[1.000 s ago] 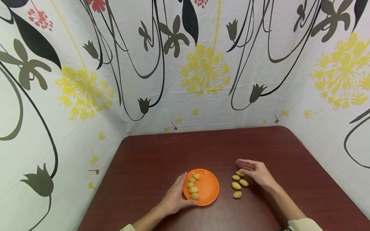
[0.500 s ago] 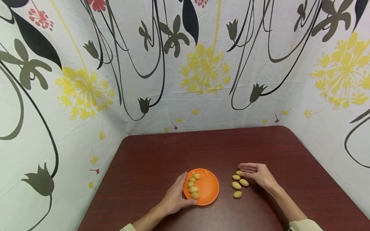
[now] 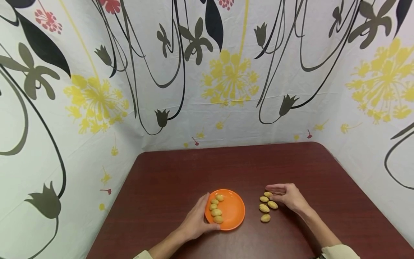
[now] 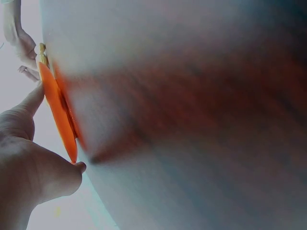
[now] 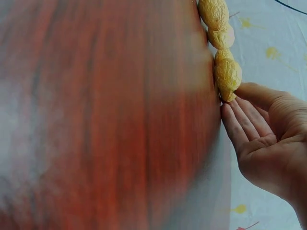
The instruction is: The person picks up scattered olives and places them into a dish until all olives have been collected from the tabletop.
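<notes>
My left hand [image 3: 195,221] holds an orange plate [image 3: 234,210] by its left side, the fingers along the far rim and the thumb at the near rim. Several small yellow potatoes [image 3: 216,212] lie on the plate in a curved row along its left part. My right hand [image 3: 289,197] is at the farthest potato [image 3: 267,194] of a loose group on the table. Its fingers are nearly straight behind that potato, with the thumb beside it. In the right wrist view the thumb and fingertips meet the end of the potato row [image 5: 228,74].
The other loose potatoes [image 3: 264,208] lie between the plate and my right forearm. Everything stands on a dark red-brown table [image 3: 174,176] with rounded far corners. White cloth with a flower print [image 3: 233,126] hangs behind and on both sides.
My right hand has lowered and its fingers have drawn nearer to the thumb around the farthest potato. The left hand and the plate have stayed in place.
</notes>
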